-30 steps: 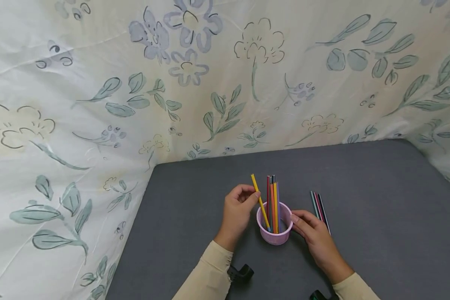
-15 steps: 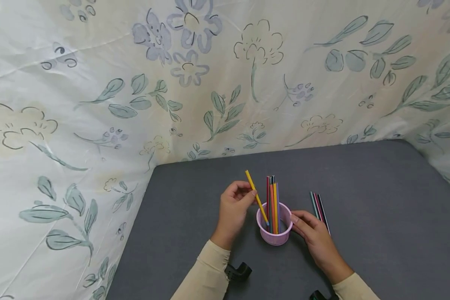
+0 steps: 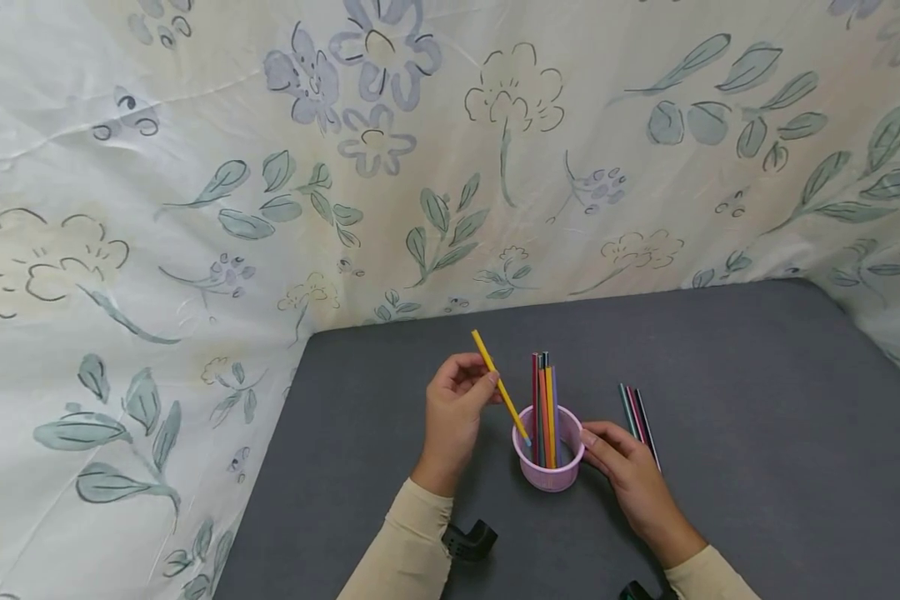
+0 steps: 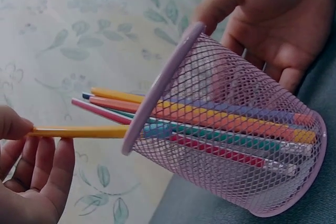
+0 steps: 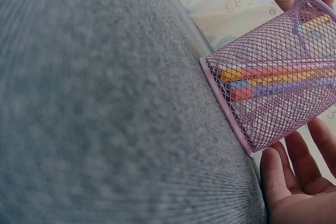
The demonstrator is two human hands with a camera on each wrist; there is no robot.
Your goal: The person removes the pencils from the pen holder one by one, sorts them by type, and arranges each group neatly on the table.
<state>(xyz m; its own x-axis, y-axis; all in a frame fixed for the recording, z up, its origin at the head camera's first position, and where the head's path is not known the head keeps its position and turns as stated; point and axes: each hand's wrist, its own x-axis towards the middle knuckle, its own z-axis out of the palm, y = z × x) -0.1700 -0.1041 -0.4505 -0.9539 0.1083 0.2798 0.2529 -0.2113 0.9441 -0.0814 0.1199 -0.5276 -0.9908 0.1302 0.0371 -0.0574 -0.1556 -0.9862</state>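
Note:
My left hand (image 3: 452, 415) pinches a yellow pencil (image 3: 497, 379) between thumb and fingers, left of the pink mesh cup (image 3: 550, 478). The pencil slants, its blue lower end just inside the cup's rim, as the left wrist view also shows (image 4: 79, 131). Several coloured pencils (image 3: 544, 392) stand in the cup, among them red, orange, yellow, green and purple ones. On the cup's right side rests my right hand (image 3: 640, 490), thumb and fingertips at the rim; in the right wrist view its fingers (image 5: 302, 156) are spread and gently bent beside the mesh.
Several more pencils (image 3: 633, 408) lie on the dark grey table (image 3: 780, 417), just beyond my right hand and partly hidden by it. A floral cloth (image 3: 390, 242) hangs behind the table and along its left side. Black wrist devices (image 3: 471, 540) show at both wrists.
My left hand has moved up and to the left, drawing the yellow pencil from deep inside the cup up to near its rim. My right hand and the cup have stayed in place.

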